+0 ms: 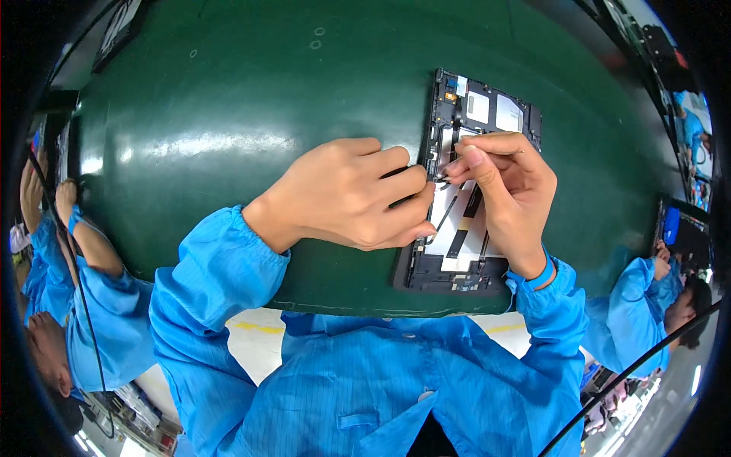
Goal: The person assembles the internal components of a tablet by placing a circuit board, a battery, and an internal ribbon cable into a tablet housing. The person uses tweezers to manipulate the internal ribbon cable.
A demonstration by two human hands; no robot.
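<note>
Clock positions are taken from the centre of the view, with 12 o'clock at the far side. One blue smock (358,388) fills the 6 o'clock position; its two sleeves (221,266) run forward over the near edge of the desk (228,84). One blue band (543,274) encircles the right wrist.

One opened, flat electronic device (421,278) lies on the desk at 2 o'clock, its long axis tilted slightly toward 1 o'clock. Its near half contains one white sheet (454,264) and at least two dark ribbon strips (457,245). Its far end carries two pale rectangular panels (508,113).

Two hands are at the device. The left hand (354,194) is near the centre, back upward, at the 9 o'clock side of the device; its fingers are curled, and whether they grip anything cannot be determined. The right hand (510,183), between 2 and 3 o'clock, is above the device with thumb and forefinger brought together; any part between them is too small to identify.

Three small ring marks (320,32) show on the desk, two near 11:30 and one near 10:30. Beyond the desk, at least one co-worker (110,320) is between 8 and 9 o'clock, and another person (632,316) between 3 and 4 o'clock.
</note>
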